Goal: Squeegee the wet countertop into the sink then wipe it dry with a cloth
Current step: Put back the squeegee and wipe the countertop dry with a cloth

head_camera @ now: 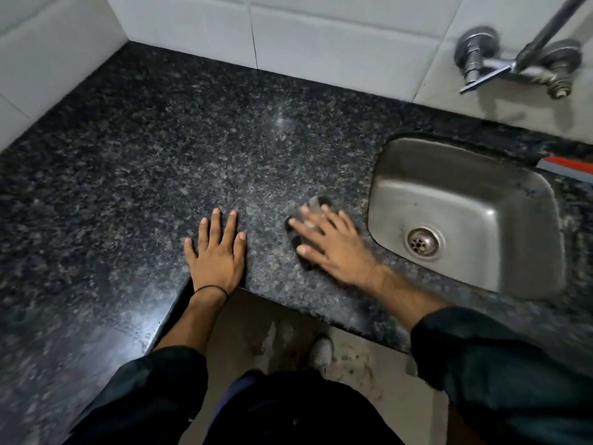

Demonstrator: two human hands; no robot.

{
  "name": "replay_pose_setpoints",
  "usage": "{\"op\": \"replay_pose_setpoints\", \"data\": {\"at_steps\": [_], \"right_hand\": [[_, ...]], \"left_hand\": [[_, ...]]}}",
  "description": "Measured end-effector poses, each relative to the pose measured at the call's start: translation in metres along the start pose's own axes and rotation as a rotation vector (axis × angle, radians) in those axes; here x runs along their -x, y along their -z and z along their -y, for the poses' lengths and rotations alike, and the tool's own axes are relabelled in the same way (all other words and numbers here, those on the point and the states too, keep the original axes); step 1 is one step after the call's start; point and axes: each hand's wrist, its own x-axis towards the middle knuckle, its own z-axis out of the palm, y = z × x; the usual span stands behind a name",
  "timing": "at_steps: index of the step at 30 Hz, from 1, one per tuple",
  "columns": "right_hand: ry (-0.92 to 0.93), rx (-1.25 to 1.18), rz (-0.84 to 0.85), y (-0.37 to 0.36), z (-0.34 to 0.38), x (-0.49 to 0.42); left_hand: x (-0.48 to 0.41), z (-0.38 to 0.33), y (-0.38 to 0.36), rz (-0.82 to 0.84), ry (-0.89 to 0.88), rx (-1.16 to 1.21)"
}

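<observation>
While my left hand lies flat and empty on the counter, fingers spread, well left of the sink, my right hand presses open-palmed on a dark cloth just left of the sink's rim. That hand is blurred; its fingers are splayed over the cloth, not curled round it. Beyond the sink's far right corner a red and grey squeegee lies at the frame's edge. Above the sink, a tap juts from the tiled wall.

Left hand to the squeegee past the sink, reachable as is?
Probably not. The left hand lies flat on the countertop; the right hand, cloth and sink lie between it and the squeegee.
</observation>
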Motion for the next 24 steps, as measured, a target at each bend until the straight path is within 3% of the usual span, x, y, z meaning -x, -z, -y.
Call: {"op": "replay_pose_setpoints", "data": {"at_steps": [4, 7, 11, 15, 17, 19, 22, 24], "right_hand": [[0.116, 0.0, 0.016, -0.023, 0.061, 0.07], [0.06, 0.049, -0.009, -0.018, 0.027, 0.12], [-0.447, 0.016, -0.091, -0.006, -0.033, 0.165], [-0.869, -0.056, -0.236, -0.018, 0.006, 0.145], [-0.854, -0.079, -0.24, -0.025, 0.044, 0.128], [-0.71, -0.088, -0.206, -0.031, 0.066, 0.132], [-0.481, -0.109, -0.163, -0.029, 0.049, 0.175], [-0.531, -0.094, -0.146, -0.024, 0.019, 0.211]], "left_hand": [[0.002, 0.006, 0.005, 0.001, 0.009, 0.002], [0.012, -0.008, 0.01, -0.001, -0.073, 0.078], [0.046, -0.06, -0.002, 0.037, -0.357, 0.09], [0.069, -0.082, -0.032, 0.155, -0.504, 0.0], [0.072, -0.079, -0.041, 0.163, -0.532, -0.032], [0.071, -0.077, -0.043, 0.164, -0.542, -0.045], [0.071, -0.078, -0.04, 0.177, -0.536, -0.028], [0.071, -0.079, -0.037, 0.193, -0.535, -0.017]]}}
